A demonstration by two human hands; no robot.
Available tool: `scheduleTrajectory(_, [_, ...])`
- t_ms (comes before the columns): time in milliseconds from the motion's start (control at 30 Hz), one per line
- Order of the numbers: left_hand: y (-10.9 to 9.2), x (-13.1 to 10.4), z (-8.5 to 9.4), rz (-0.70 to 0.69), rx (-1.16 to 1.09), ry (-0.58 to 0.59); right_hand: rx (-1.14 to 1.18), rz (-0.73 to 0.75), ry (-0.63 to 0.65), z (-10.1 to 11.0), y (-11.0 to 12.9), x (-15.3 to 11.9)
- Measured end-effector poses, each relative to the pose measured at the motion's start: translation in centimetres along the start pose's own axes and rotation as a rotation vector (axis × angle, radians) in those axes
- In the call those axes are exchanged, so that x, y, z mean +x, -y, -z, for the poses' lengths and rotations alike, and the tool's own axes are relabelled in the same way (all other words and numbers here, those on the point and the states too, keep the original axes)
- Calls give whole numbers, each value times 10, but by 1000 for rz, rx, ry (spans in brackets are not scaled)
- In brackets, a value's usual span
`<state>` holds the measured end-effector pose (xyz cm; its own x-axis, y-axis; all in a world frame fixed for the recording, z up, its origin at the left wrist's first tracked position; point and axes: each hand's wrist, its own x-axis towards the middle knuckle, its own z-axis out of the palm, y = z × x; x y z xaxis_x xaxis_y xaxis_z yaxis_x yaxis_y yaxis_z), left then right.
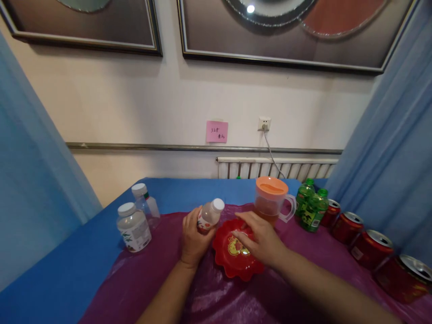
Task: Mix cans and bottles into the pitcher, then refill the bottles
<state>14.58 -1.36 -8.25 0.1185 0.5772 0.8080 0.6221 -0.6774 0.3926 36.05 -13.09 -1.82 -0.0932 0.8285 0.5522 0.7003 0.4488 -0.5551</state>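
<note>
My left hand is wrapped round a small clear bottle with a white cap and a red-patterned label. The bottle tilts to the right, at the left edge of a red scalloped plate. Above the plate's right side hovers my right hand, its fingers apart and nothing between them. Just behind that hand stands a clear pitcher with an orange lid, a handle on its right and amber liquid inside; my hand hides part of its base.
Two white-capped clear jars stand at the left. Two green bottles and several red cans line the right side. Purple sheeting covers part of the blue tabletop. Blue curtains hang on both sides.
</note>
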Motion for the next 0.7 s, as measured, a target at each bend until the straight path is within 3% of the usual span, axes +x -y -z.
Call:
scheduleTrajectory(133, [0,-1,3,-97,40,26,-146,-99,89,-9,15,58])
scheduleTrajectory(233, [1,0,6,-119,65,32,-226,-109,140,-10,19,75])
scheduleTrajectory(500, [-3,2,14,-145,23,230,-217,-85,163,-6,2,59])
scheduleTrajectory(700, [-18,13,27,-98,-120,406,-1,88,246,12,-14,48])
